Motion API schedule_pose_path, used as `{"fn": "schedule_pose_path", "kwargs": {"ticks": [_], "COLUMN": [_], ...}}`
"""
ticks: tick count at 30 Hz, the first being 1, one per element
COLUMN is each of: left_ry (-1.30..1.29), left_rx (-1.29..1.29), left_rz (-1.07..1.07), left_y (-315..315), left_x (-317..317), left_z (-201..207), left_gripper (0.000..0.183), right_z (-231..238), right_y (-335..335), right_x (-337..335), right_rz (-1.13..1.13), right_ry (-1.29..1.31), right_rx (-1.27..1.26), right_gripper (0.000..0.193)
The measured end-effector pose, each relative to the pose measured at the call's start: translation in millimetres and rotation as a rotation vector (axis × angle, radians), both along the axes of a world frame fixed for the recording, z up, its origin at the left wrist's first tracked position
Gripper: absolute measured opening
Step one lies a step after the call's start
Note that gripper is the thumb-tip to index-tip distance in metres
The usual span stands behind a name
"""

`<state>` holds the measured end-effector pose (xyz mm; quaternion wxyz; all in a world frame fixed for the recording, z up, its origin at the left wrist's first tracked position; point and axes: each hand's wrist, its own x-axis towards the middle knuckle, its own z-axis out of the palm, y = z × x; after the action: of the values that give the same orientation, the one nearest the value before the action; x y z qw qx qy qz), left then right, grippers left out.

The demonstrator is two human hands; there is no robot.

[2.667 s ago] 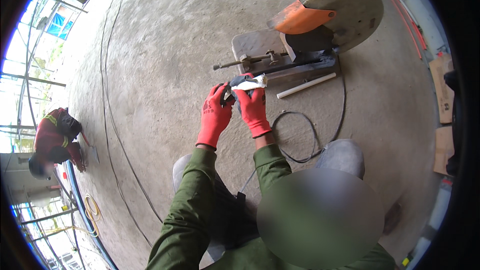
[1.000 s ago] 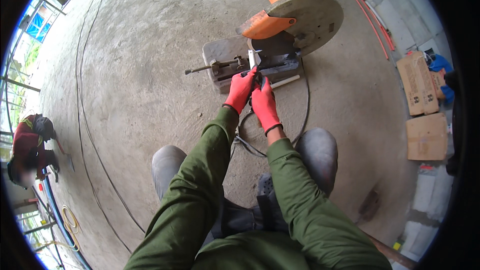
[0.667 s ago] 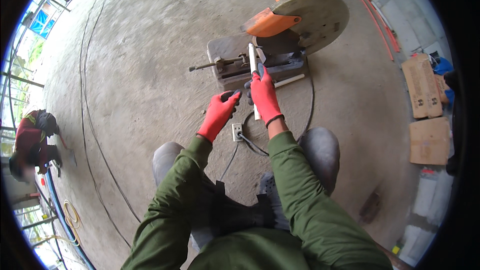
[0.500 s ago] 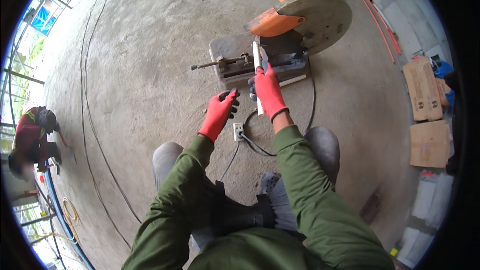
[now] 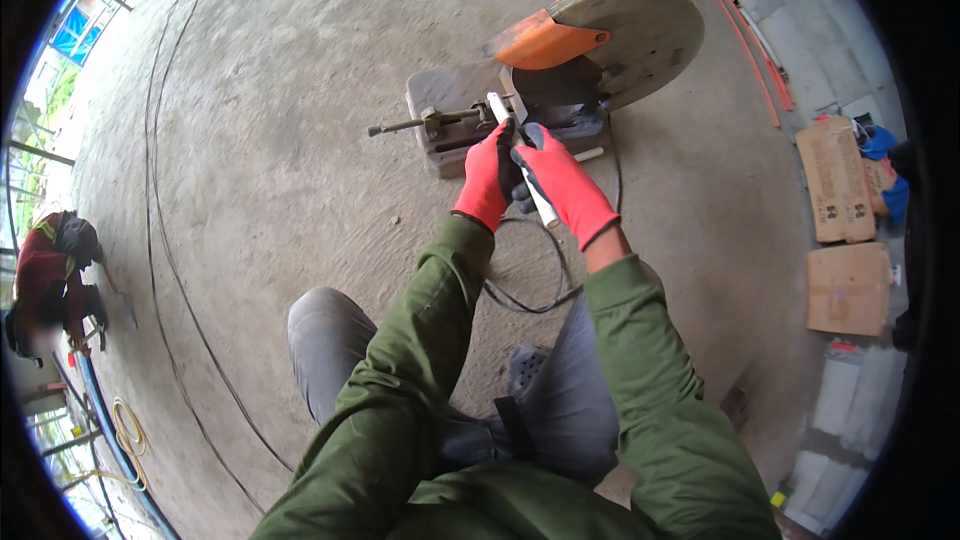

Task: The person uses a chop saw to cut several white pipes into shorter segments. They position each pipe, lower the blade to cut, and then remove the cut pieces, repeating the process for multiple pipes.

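Your left hand in a red-and-black work glove [image 5: 488, 178] and your right hand in a matching glove [image 5: 567, 185] are both closed narrowly around one slim straight white tube [image 5: 541, 202]. Some fingertips are hidden behind it, so I cannot tell how firmly each one presses. The tube lies between your two hands and goes up past the left thumb; its lower end comes out below the right fingers.

In my judgement, for this two-handed hold it is good to press only lightly, because the tube looks hollow and could be dented. Let one hand carry the weight while the other guides, with the wrists relaxed. Please mind also the upper end beyond your thumbs: it appears over the dark metal clamp rod [image 5: 405, 126] and could knock there; I cannot tell whether they touch.

The tube itself is plain white, smooth and probably plastic, tilted with its top to the left. Just beyond your right fingers, a second white tube [image 5: 589, 154] lies beside the base of an orange-and-grey chop saw [image 5: 550, 38]. Nearer to your body than your fingers, a looped black cable [image 5: 537, 310] rests on the floor, so place your feet with care.
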<state>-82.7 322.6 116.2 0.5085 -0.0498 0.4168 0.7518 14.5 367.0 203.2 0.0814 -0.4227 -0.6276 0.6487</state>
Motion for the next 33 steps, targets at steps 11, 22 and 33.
{"fn": "schedule_pose_path", "kwargs": {"ticks": [11, 22, 33], "left_ry": [0.136, 0.169, -0.006], "left_rx": [0.113, 0.332, 0.527], "left_rz": [0.092, 0.139, 0.062], "left_y": [11.3, 27.3, 19.5], "left_x": [-21.6, -39.0, -23.9], "left_z": [-4.1, -38.6, -8.0], "left_gripper": [0.024, 0.030, 0.025], "right_z": [51.7, 55.8, 54.0], "right_y": [-38.7, -30.4, -17.8], "right_x": [-7.7, -15.6, -17.4], "right_rz": [-0.065, -0.138, -0.110], "right_ry": [0.052, 0.197, 0.129], "right_rx": [-0.033, -0.224, -0.192], "right_gripper": [0.034, 0.021, 0.018]}}
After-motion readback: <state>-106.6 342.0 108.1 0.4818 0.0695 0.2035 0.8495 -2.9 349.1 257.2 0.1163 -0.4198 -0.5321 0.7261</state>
